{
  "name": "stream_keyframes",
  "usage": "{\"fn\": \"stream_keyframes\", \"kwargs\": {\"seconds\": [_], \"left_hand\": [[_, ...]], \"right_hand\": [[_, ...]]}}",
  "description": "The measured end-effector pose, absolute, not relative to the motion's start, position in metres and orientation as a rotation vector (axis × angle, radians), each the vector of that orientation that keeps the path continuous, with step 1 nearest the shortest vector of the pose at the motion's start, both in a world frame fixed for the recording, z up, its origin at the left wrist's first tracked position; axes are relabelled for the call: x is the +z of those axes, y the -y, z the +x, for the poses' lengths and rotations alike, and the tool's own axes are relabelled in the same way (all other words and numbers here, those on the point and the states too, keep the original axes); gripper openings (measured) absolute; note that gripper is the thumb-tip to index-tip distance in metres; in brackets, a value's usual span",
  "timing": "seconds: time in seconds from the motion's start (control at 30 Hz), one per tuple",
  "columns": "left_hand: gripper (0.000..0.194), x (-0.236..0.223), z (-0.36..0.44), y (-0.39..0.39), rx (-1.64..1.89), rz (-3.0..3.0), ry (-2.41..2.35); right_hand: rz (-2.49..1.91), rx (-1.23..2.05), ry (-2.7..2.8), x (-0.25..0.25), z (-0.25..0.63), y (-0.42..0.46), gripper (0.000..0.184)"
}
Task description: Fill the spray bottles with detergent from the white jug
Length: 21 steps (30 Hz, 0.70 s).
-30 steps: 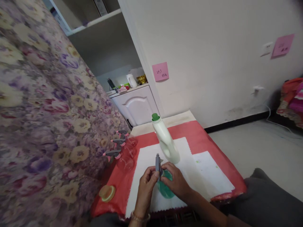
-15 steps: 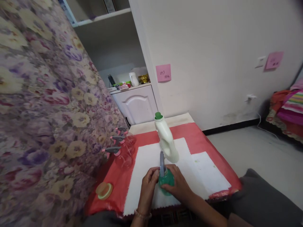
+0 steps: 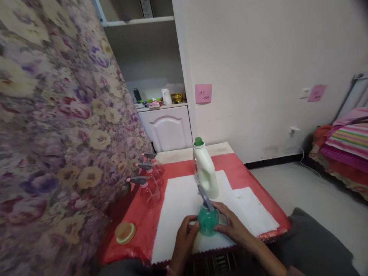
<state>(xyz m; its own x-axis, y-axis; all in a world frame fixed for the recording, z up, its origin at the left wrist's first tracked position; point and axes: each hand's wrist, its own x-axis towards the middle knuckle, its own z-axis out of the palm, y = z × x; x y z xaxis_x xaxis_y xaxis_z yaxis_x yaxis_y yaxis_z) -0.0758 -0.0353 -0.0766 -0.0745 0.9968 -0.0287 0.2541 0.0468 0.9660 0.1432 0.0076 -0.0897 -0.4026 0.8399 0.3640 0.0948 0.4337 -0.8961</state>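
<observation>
A round green spray bottle (image 3: 208, 221) with a grey sprayer head stands near the front of the white cloth. My right hand (image 3: 233, 227) grips its right side, thumb low on the body and fingers up by the neck. Against its left side, my left hand (image 3: 186, 234) holds the bottle with bent fingers and thumb. Just behind it stands a tall pale green jug (image 3: 207, 174), its mouth showing a green inner spout and no cap.
Several clear spray bottles (image 3: 150, 193) with grey and pink heads line the table's left side. A round cap (image 3: 125, 232) lies at the front left of the red table cover (image 3: 138, 245). A floral curtain (image 3: 77, 153) hangs close on the left.
The spray bottle has turned, so its sprayer head now leans left. My left hand has slid from beside the neck down to the body. The view has shifted slightly.
</observation>
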Motion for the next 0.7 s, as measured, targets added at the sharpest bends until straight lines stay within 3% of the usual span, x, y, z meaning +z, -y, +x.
{"fn": "stream_keyframes", "kwargs": {"seconds": [0.13,0.37,0.47,0.6,0.7], "left_hand": [[0.041,-0.08,-0.075,0.039,1.06,1.42,-1.428],[0.028,-0.065,-0.079,0.04,0.904,1.555,-1.35],[0.027,-0.054,-0.096,0.03,0.918,1.591,-1.378],[0.031,-0.055,-0.122,0.011,0.991,1.598,-1.483],[0.036,-0.071,-0.134,0.002,1.022,1.526,-1.539]], "right_hand": [[-0.918,0.916,1.713,-0.094,0.154,-0.013,0.036],[-1.079,0.828,1.537,-0.097,0.138,0.008,0.037],[-1.165,0.843,1.51,-0.101,0.128,0.017,0.047],[-1.258,0.713,1.506,-0.115,0.108,0.016,0.083],[-1.285,0.653,1.496,-0.12,0.1,0.01,0.084]]}}
